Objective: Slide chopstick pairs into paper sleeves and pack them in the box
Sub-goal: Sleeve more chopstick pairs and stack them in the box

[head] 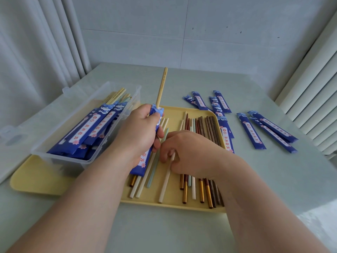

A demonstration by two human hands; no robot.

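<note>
Seemingly halfway, the clear plastic box (69, 162) is well filled; left hand (140, 132) grips a blue paper sleeve (144, 161), right hand (189, 152) pinches a cream chopstick (165, 185).

left grip (142, 132) clenched and raised; right grip (184, 152) pinching low, knuckles up.

1. Pale grey-green glossy table (264, 179) fills near and middle ground, rounded far corners.
2. Far wall (182, 33): light grey panels, thin seams, few small dark specks at upper right.
3. Left: white pleated curtain (36, 42) hanging down to table level.
4. Right: white ribbed slatted panel (313, 106), radiator or blind, can't tell.
5. Soft even daylight; bright glare on table's near right.
</note>
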